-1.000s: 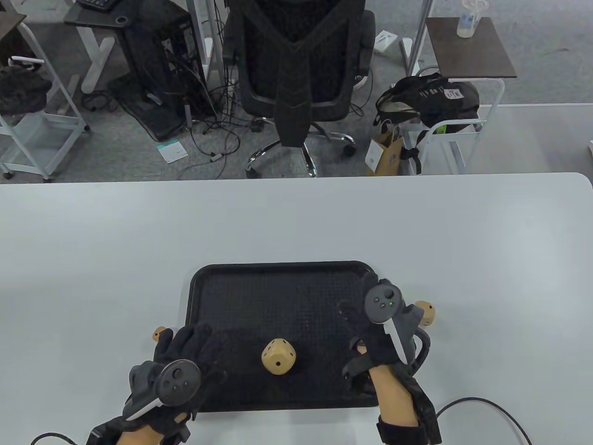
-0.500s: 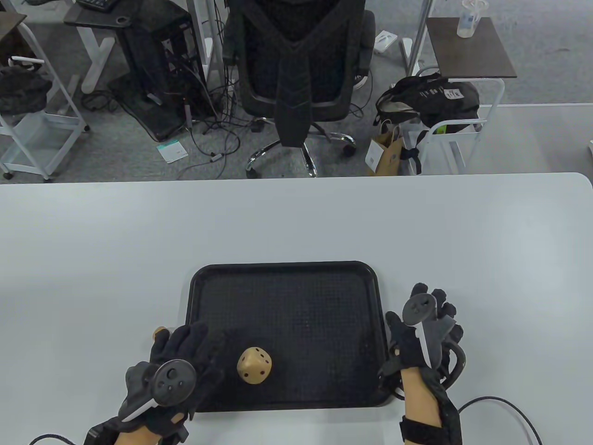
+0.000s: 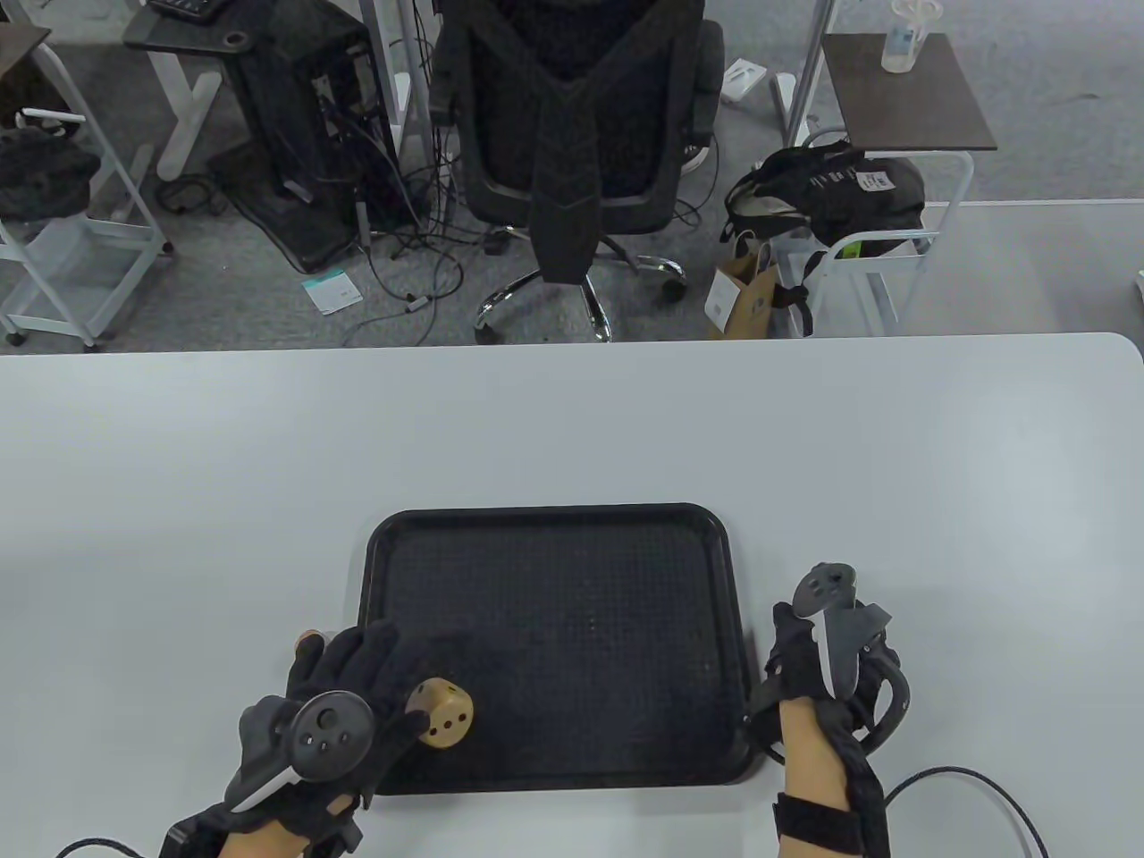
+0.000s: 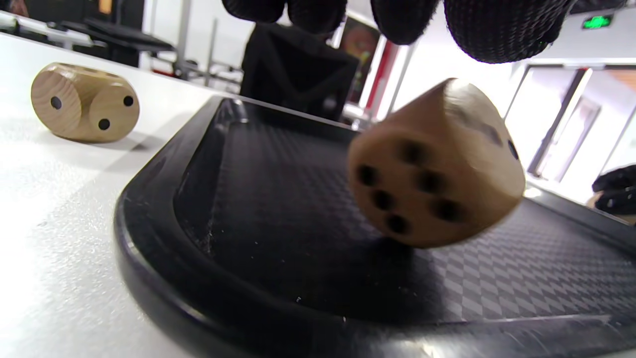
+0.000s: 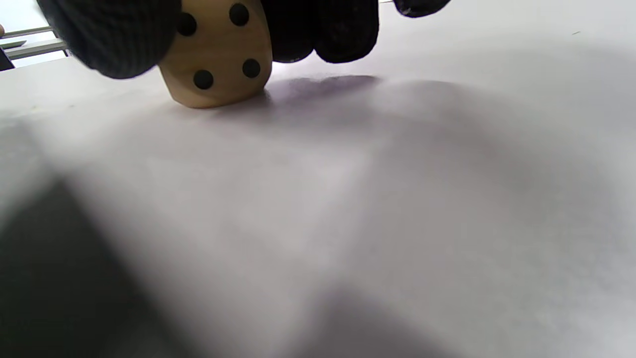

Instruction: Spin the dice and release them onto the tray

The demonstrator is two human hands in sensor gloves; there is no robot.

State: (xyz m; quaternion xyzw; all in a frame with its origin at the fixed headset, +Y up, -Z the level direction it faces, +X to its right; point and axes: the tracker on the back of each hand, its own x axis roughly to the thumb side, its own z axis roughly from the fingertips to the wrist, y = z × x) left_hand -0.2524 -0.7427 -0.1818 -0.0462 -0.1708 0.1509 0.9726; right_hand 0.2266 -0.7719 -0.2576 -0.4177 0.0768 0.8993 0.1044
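Even, bright overhead light washes my desk (image 3: 572,429) pale; its far edge bows with lens distortion. In my left wrist view the tilted die (image 4: 437,169) smears with motion blur; my right wrist view's foreground is soft, shadowed

Grey carpet (image 3: 268,313); black office chair (image 3: 572,134); white carts (image 3: 80,241); brown side table (image 3: 903,89); computer tower (image 3: 304,116); loose cables (image 3: 420,259).

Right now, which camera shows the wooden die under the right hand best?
The right wrist view: the wooden die fills its top edge, pips sharp, resting on the white table with the right hand's fingers curled round it. In the table view the right hand hides it. The left wrist view may show only a sliver.
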